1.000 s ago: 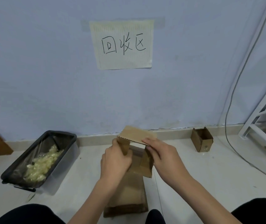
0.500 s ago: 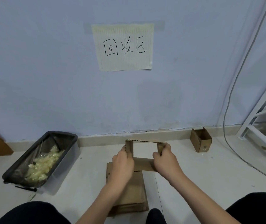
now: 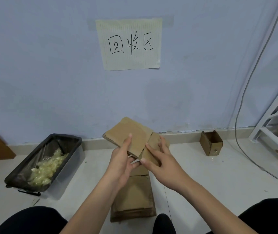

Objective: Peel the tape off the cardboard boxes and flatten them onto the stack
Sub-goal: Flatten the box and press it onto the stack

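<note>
I hold a small brown cardboard box (image 3: 131, 134), pressed nearly flat, in the air above the floor. My left hand (image 3: 121, 159) grips its near left edge, thumb on top and fingers underneath. My right hand (image 3: 161, 159) holds its right flap, with fingers spread over the cardboard. Below them on the floor lies the stack of flattened cardboard (image 3: 134, 198), partly hidden by my forearms. Another small cardboard box (image 3: 210, 144) stands open by the wall at the right.
A black bin (image 3: 64, 139) lined with clear plastic holds crumpled tape at the left. A paper sign (image 3: 129, 44) hangs on the blue wall. A cable (image 3: 241, 102) and a white metal frame (image 3: 269, 119) are at the right. My knees frame the bottom.
The box stood open between my hands low over the stack; now it is collapsed almost flat, tilted, and raised higher, with both hands shifted to its near edge.
</note>
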`<action>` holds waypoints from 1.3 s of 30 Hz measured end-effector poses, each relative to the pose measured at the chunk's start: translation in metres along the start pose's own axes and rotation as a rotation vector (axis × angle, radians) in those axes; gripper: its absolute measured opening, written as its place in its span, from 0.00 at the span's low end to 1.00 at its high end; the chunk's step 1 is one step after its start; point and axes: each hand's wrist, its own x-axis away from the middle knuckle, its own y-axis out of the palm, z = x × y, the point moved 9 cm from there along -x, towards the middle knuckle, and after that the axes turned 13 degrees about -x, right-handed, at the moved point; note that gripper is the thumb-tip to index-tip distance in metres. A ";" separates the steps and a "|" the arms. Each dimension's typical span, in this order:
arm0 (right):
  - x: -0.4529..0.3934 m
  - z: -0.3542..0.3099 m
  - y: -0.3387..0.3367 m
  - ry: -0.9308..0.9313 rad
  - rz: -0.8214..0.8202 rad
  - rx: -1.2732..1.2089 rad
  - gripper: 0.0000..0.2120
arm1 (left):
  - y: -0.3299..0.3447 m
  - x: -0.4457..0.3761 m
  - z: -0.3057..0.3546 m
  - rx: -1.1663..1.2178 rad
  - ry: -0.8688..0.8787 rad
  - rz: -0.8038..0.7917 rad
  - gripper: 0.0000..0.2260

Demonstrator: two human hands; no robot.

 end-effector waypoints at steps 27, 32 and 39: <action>-0.012 0.034 -0.088 0.104 0.466 -0.085 0.25 | -0.052 -0.038 0.002 -0.905 0.253 0.118 0.05; -0.012 0.120 -0.026 0.511 0.245 -0.506 0.17 | -0.071 -0.065 -0.061 -0.628 0.002 0.108 0.05; -0.042 0.190 0.008 0.602 0.307 -0.282 0.06 | -0.121 -0.107 -0.135 -1.081 -0.223 0.174 0.11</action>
